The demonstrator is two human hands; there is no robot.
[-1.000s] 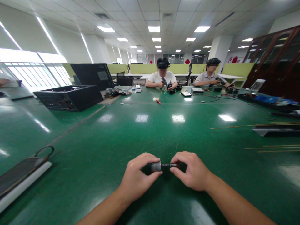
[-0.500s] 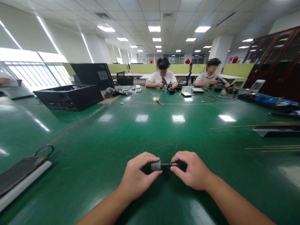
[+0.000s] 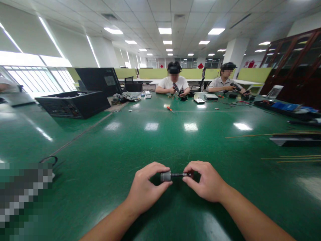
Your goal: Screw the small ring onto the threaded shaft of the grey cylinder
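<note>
A small grey cylinder with a thin dark shaft lies level between my hands, just above or on the green tabletop. My left hand pinches the cylinder between thumb and fingertips. On the other side my right hand grips the far end of the shaft, which looks thicker and ridged there. That end is partly covered by the fingers, so its exact shape is unclear.
A black computer case stands at the back left. An orange screwdriver lies toward the far side. Thin brass-coloured rods and a dark metal channel are at right. Two people work across the table with power drills.
Both hands stay almost where they were. The cylinder in my left hand has shifted a few pixels left, and slightly more of the shaft seems to show.
</note>
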